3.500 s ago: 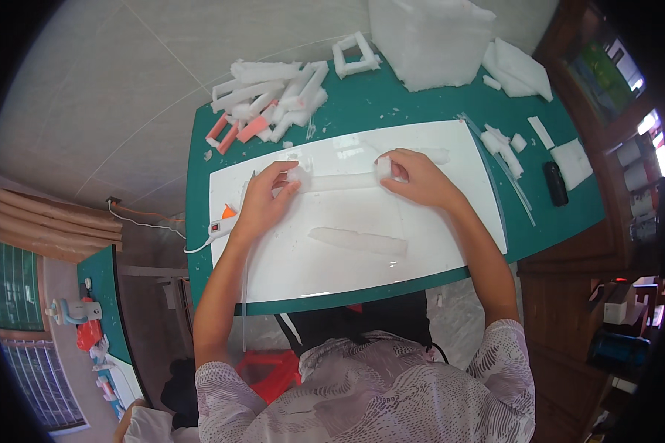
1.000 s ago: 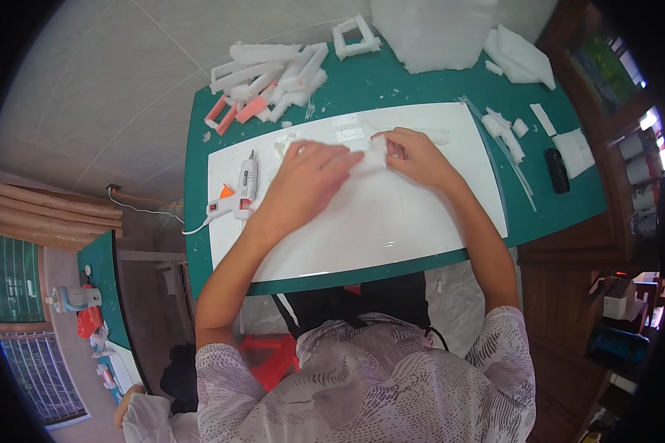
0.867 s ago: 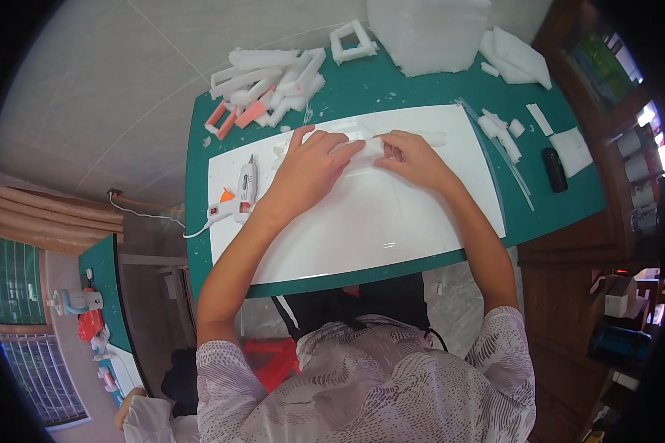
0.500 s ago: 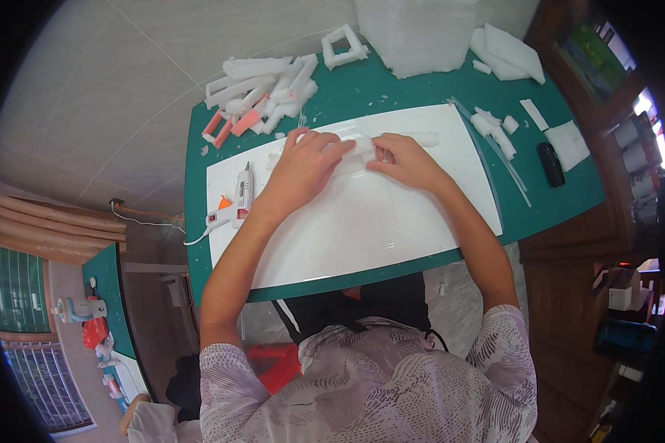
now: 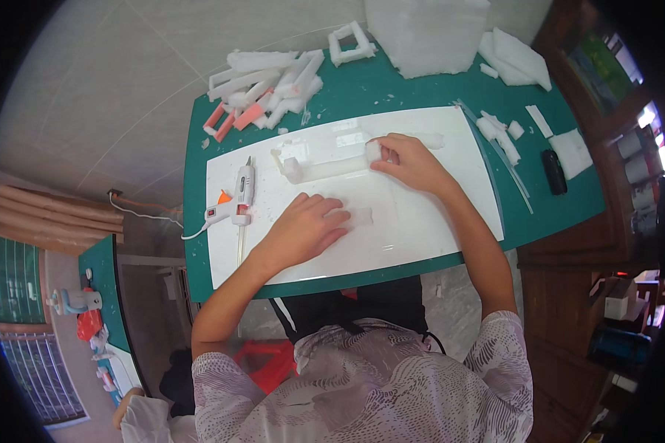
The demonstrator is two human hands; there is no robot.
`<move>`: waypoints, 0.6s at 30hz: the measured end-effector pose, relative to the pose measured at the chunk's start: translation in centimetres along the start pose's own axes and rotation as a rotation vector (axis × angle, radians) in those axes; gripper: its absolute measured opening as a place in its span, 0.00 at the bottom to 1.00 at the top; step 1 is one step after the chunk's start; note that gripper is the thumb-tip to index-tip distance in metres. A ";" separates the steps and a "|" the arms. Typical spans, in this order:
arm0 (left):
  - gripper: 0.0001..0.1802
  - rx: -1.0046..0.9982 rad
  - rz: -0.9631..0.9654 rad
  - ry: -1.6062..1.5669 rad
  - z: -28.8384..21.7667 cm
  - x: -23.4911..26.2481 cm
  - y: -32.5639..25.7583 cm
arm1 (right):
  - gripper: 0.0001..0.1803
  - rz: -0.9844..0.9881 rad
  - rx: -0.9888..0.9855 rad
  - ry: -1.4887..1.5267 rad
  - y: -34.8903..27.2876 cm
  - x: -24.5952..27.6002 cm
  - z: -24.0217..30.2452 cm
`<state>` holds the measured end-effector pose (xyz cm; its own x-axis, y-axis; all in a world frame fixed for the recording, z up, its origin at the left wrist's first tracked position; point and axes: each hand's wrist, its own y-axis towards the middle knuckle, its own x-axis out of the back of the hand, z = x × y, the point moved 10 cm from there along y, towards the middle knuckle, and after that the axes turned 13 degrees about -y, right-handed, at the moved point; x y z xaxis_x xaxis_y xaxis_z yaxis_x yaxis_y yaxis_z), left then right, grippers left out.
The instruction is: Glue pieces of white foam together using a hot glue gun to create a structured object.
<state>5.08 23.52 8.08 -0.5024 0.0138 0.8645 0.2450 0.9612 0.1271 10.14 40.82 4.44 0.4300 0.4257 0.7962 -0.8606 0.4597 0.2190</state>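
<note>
A large white board (image 5: 421, 221) lies on the green table (image 5: 332, 96). My right hand (image 5: 410, 162) pinches the right end of a white foam frame piece (image 5: 321, 166) lying on the board's far half. My left hand (image 5: 307, 229) rests palm down nearer me, its fingertips on a small white foam strip (image 5: 356, 217). A white glue gun with an orange trigger (image 5: 233, 203) lies on the board's left part, left of my left hand.
A heap of white and pink foam offcuts (image 5: 262, 88) sits at the table's far left. A big foam block (image 5: 428, 33) and foam slabs (image 5: 513, 59) stand at the far edge. Foam scraps (image 5: 499, 129) and a black object (image 5: 553, 172) lie at the right.
My left hand has left the foam frame and come back toward me onto a small foam strip. My right hand stays on the frame's right end.
</note>
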 end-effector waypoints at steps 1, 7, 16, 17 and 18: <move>0.12 0.000 -0.038 -0.047 0.2 0.9 -0.1 | 0.21 0.007 0.014 0.003 0.1 -0.1 0.2; 0.09 0.063 -0.183 -0.096 1.4 3.7 -1.3 | 0.21 0.026 -0.007 -0.061 -0.2 0.0 0.6; 0.20 0.307 -0.473 0.024 8.5 10.8 -9.7 | 0.21 0.070 -0.101 -0.039 -0.3 0.3 0.1; 0.20 0.309 -0.473 0.024 9.1 11.1 -11.2 | 0.21 0.073 -0.111 -0.038 -0.3 0.2 0.0; 0.24 0.410 -0.387 0.169 10.3 10.5 -12.7 | 0.22 0.076 -0.123 -0.038 -0.3 0.2 -0.1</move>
<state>-11.82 14.28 10.56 -0.3437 -0.3709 0.8627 -0.2870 0.9162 0.2796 10.50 40.84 4.42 0.3524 0.4340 0.8291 -0.8494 0.5203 0.0886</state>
